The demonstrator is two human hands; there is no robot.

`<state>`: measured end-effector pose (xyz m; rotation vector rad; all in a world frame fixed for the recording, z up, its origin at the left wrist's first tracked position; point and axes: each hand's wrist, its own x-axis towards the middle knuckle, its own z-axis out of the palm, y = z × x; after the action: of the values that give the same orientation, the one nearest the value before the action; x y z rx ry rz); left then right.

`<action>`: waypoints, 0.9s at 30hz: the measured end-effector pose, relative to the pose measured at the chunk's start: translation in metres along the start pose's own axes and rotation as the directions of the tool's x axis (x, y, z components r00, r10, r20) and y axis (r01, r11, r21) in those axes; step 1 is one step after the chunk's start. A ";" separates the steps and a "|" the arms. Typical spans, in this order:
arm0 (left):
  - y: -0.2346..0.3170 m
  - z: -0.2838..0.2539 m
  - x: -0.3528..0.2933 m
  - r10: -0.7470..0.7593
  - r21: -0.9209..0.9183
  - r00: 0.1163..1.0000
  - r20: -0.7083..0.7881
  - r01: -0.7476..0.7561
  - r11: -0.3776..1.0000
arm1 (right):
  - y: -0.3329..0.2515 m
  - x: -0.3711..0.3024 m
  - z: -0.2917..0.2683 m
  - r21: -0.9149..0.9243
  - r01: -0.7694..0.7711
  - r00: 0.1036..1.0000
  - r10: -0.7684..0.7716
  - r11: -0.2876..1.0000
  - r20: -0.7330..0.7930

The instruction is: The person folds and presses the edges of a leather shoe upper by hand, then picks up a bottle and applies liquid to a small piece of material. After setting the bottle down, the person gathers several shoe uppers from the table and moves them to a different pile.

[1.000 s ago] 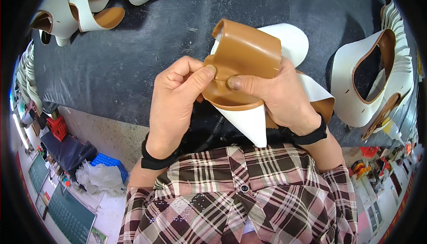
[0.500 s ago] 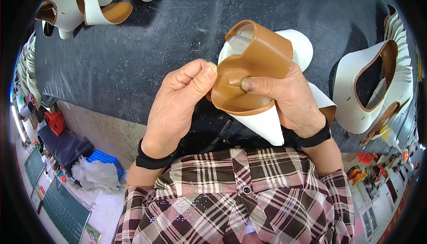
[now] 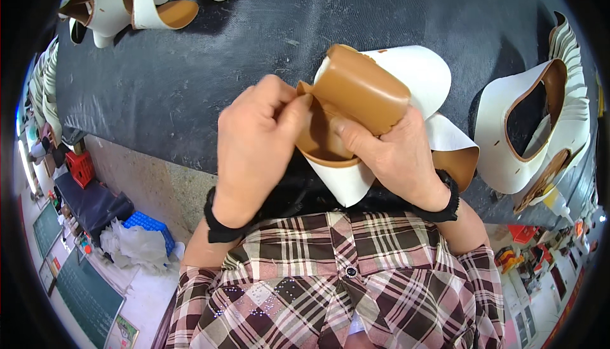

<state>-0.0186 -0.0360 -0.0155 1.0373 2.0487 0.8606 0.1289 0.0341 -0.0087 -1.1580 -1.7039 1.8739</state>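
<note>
The left hand is pinching the edge of a brown-and-white curved piece at the near side of the desk; the right hand's grip is clasping its fold. Uneven thumb pressure could be risking creases; a loosening pinch, slippage.

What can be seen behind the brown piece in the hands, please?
A rounded white flap and the black table show beyond the brown piece. The right hand has most fingers covered by it, and I cannot tell whether the flap joins it.
</note>
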 end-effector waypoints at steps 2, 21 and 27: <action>-0.007 -0.012 0.005 -0.152 -0.415 0.974 0.167 0.209 0.886 | 0.004 0.000 -0.001 -0.015 -0.038 0.999 0.038 0.999 0.001; -0.009 -0.022 -0.008 -0.251 -0.578 0.913 0.322 0.400 0.711 | 0.004 0.005 0.011 -0.135 0.019 1.000 -0.021 0.991 -0.016; -0.017 -0.022 -0.013 -0.236 -0.603 0.914 0.330 0.396 0.692 | 0.005 0.003 0.014 -0.171 0.044 0.999 -0.048 0.984 -0.018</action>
<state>-0.0373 -0.0609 -0.0134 0.3393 1.4673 1.1015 0.1179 0.0261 -0.0150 -1.1861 -1.8931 1.7095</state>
